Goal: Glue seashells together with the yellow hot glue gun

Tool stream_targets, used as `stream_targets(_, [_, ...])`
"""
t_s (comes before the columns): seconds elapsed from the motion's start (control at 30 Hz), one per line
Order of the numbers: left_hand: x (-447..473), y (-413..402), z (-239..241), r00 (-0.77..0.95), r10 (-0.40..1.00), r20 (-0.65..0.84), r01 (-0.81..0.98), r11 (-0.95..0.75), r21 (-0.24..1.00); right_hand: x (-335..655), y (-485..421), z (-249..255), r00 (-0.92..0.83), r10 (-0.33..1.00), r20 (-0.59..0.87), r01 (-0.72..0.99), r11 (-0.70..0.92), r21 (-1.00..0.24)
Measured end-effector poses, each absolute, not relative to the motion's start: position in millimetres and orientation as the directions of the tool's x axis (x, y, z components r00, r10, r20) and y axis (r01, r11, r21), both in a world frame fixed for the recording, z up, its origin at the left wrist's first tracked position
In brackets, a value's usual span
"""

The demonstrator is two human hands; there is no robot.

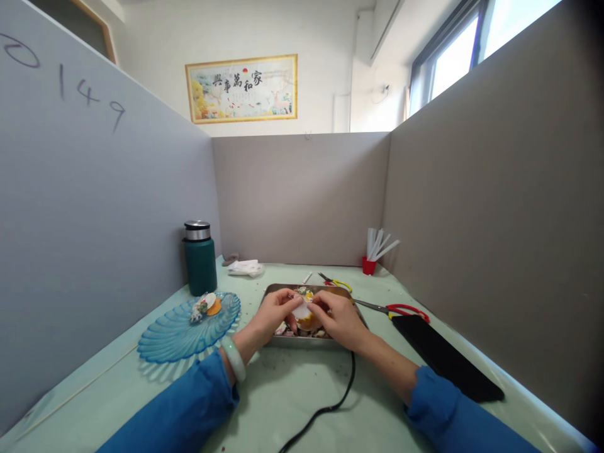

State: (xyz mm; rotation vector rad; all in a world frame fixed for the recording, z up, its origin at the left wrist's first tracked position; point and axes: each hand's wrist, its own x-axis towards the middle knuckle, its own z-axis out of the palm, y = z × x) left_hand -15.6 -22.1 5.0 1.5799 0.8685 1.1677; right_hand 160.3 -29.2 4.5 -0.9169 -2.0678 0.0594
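Observation:
My left hand (280,308) and my right hand (336,316) meet above a shallow metal tray (302,341). Between their fingertips they pinch a thin white piece (302,310), too small to name surely. Just beneath it is a rounded yellow-orange thing (309,323), partly covered by the fingers. Small white, pink and yellow scraps lie in the tray around it. To the left, a blue fluted glass plate (170,333) carries a little cluster of white and orange pieces (206,306).
A green flask (200,267) stands behind the plate. Past the tray lie yellow-handled pliers (340,284); right of it are red-handled scissors (406,309) and a black flat object (446,357). A red cup (369,267) holds white sticks. A black cable (325,410) runs toward me.

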Motion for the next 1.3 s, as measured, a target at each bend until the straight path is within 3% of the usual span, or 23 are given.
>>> stream_targets(0.17, [-15.9, -19.2, 6.6, 0.126, 0.950, 0.286, -0.100, -0.274, 0.956, 174.1, -10.1, -0.7, -0.382, 0.673, 0.634, 0.672, 0.673, -0.309])
stream_targets(0.27, [-16.4, -17.1, 6.2, 0.055, 0.961, 0.271, -0.120, -0.263, 0.957, 182.3, 0.5, -5.7, -0.395, 0.758, 0.519, 0.760, 0.587, -0.279])
stream_targets(0.37, [-17.2, -15.1, 4.2, 0.021, 0.964, 0.265, -0.117, -0.261, 0.958, 185.1, 3.5, -9.5, -0.374, 0.831, 0.411, 0.817, 0.505, -0.277])
stream_targets(0.5, [-18.1, -13.0, 1.7, -0.002, 0.969, 0.246, -0.126, -0.244, 0.961, 184.3, 1.4, -11.0, -0.400, 0.826, 0.398, 0.801, 0.526, -0.286])
stream_targets(0.63, [-18.5, -11.5, 1.1, -0.042, 0.969, 0.242, -0.144, -0.245, 0.959, 184.4, 5.1, -8.7, -0.330, 0.808, 0.488, 0.717, 0.551, -0.427])
stream_targets(0.77, [-18.5, -11.6, 1.7, -0.049, 0.973, 0.226, -0.136, -0.230, 0.964, 182.7, 9.0, -2.2, -0.205, 0.810, 0.549, 0.454, 0.576, -0.680])
stream_targets(0.83, [-18.3, -12.3, 2.1, -0.048, 0.974, 0.223, -0.131, -0.228, 0.965, 180.3, 5.8, 1.9, -0.217, 0.799, 0.561, 0.361, 0.600, -0.714])
stream_targets(0.93, [-18.0, -13.0, 2.3, -0.043, 0.974, 0.224, -0.127, -0.228, 0.965, 176.5, -4.8, 6.3, -0.216, 0.771, 0.598, 0.450, 0.623, -0.640])
stream_targets(1.1, [-17.2, -13.3, 2.7, -0.024, 0.972, 0.234, -0.132, -0.235, 0.963, 175.9, -17.0, 4.4, -0.352, 0.648, 0.676, 0.550, 0.727, -0.410])
stream_targets(1.3, [-16.7, -14.5, 4.4, -0.039, 0.974, 0.222, -0.137, -0.226, 0.964, 179.3, -14.7, 0.7, -0.425, 0.598, 0.679, 0.605, 0.746, -0.278])
